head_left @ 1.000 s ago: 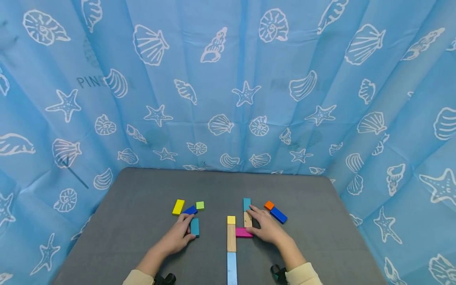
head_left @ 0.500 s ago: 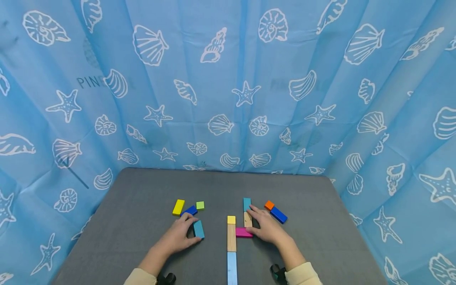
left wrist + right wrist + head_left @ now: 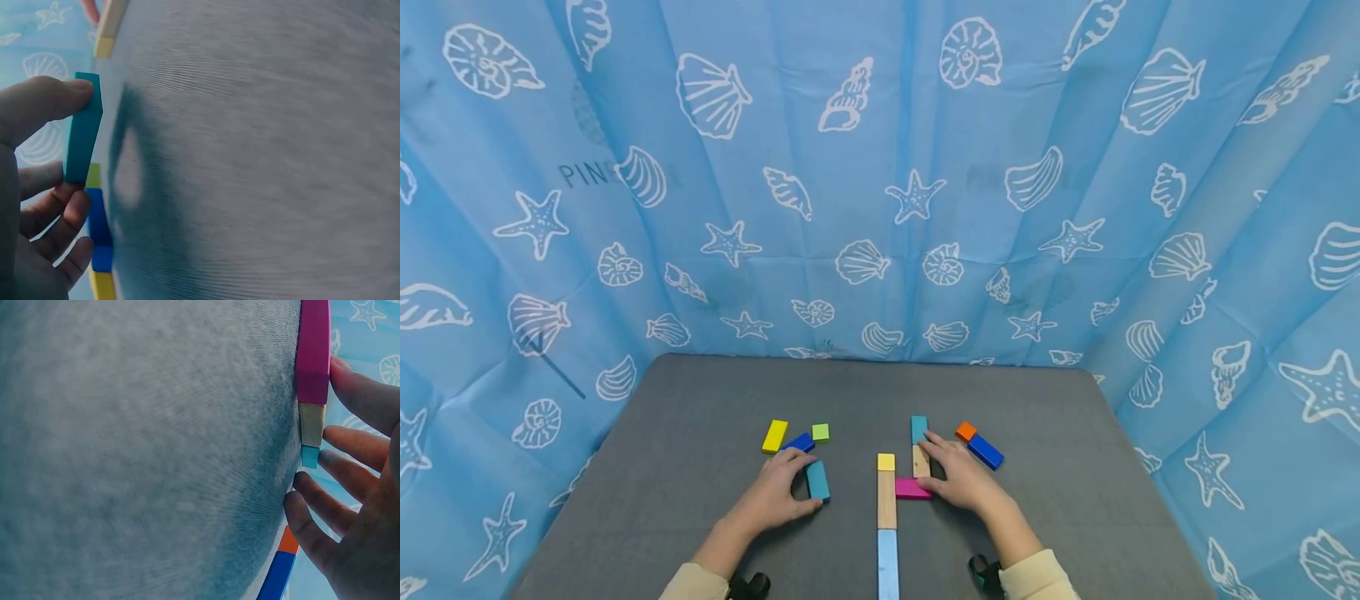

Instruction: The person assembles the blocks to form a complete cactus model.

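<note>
My left hand (image 3: 769, 493) pinches a teal block (image 3: 818, 482) between thumb and fingers. In the left wrist view that teal block (image 3: 84, 134) is held clear of the grey cloth, its shadow beside it. My right hand (image 3: 961, 477) rests with spread fingers at the joined blocks: the thumb touches the magenta block (image 3: 913, 489), and a fingertip lies at the short wooden block (image 3: 921, 461). A second teal block (image 3: 919, 429) continues from the wooden one. Left of these runs a column of a yellow cube (image 3: 886, 462), a long wooden block (image 3: 887, 500) and a light blue block (image 3: 887, 562).
Beyond my left hand lie a yellow block (image 3: 775, 436), a blue block (image 3: 799, 442) and a green cube (image 3: 821, 432). An orange block (image 3: 966, 431) and a blue block (image 3: 986, 452) lie right of my right hand. A shell-patterned curtain (image 3: 865, 208) hangs behind the table.
My left hand has shifted slightly right with the teal block, which has come up off the cloth and turned a little. The right hand keeps its place on the joined blocks.
</note>
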`<state>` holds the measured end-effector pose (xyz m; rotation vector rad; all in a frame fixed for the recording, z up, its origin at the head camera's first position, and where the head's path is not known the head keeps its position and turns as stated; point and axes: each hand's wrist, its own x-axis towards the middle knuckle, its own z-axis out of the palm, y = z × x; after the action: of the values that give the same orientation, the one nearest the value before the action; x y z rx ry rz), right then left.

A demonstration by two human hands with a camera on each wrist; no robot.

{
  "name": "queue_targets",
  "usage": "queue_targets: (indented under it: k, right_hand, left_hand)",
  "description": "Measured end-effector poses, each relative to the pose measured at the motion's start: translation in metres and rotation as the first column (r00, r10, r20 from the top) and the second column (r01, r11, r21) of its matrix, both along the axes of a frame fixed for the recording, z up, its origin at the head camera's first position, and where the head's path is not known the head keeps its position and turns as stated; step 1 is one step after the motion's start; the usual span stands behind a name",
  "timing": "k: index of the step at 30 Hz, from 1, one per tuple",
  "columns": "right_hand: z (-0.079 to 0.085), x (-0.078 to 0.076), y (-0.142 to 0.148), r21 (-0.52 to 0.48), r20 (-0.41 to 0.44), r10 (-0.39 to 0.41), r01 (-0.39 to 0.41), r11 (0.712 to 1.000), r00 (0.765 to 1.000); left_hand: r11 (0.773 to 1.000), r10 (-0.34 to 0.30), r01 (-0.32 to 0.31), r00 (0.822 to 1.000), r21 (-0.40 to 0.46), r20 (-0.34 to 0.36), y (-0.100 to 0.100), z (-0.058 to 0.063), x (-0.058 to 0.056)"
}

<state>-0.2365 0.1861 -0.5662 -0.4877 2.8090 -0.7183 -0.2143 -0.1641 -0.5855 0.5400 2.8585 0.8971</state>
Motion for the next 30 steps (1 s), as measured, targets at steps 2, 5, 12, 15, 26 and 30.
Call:
queue_targets:
  k: [2,5,12,15,26,30]
  right_hand:
    - [0.001,0.000,0.000,-0.001,0.001,0.000,0.000,1.000,1.000]
    - [0.000,-0.001,0.000,0.005,0.005,-0.003,0.003,1.000,1.000]
    - [0.000,0.000,-0.001,0.000,-0.002,0.000,0.000,1.000,1.000]
    - [-0.001,0.001,-0.001,-0.010,-0.004,0.001,-0.001,1.000,1.000]
    - [-0.002,0.003,-0.001,-0.011,-0.029,0.001,-0.001,1.000,1.000]
    - [-0.001,0.002,-0.002,-0.009,-0.016,0.000,0.000,1.000,1.000]
  left_hand:
    - [1.000,-0.001,0.001,1.000,0.027,-0.011,0.002,0.004,-0.003]
    - [0.999,-0.012,0.013,1.000,0.051,-0.028,0.004,0.010,-0.008]
    - [0.996,-0.036,0.042,0.996,0.076,-0.081,0.011,0.019,-0.010]
    - [0.997,-0.028,0.036,0.993,0.068,-0.112,0.017,0.022,-0.011]
    - [0.997,-0.056,0.064,0.986,0.047,-0.158,0.033,0.034,-0.021]
    - [0.996,-0.067,0.074,0.987,0.042,-0.145,0.039,0.036,-0.024]
